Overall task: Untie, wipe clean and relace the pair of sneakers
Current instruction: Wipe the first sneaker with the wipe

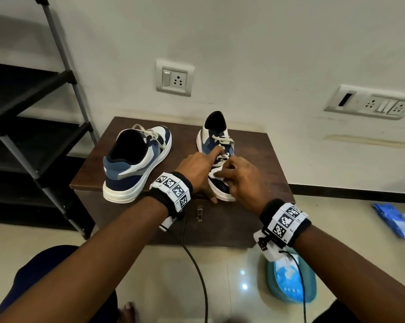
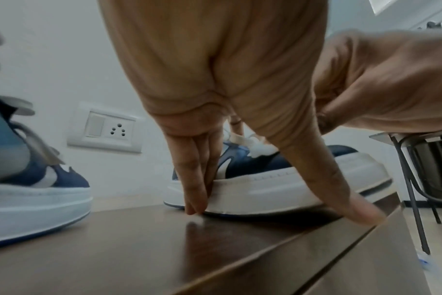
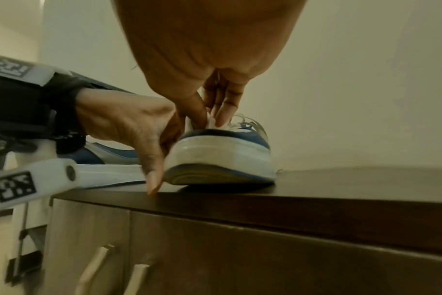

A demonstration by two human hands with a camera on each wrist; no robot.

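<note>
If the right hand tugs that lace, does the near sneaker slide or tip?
The blue-and-white sneaker probably won't tip: its thick white sole sits flat on the glossy brown cabinet top. It might slide on that surface, but the left hand braces it. The cream flat lace looks floppy; expect slack first.

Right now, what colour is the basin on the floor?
Teal-blue basin, lower right beside the cabinet; the head view shows it best.
</note>
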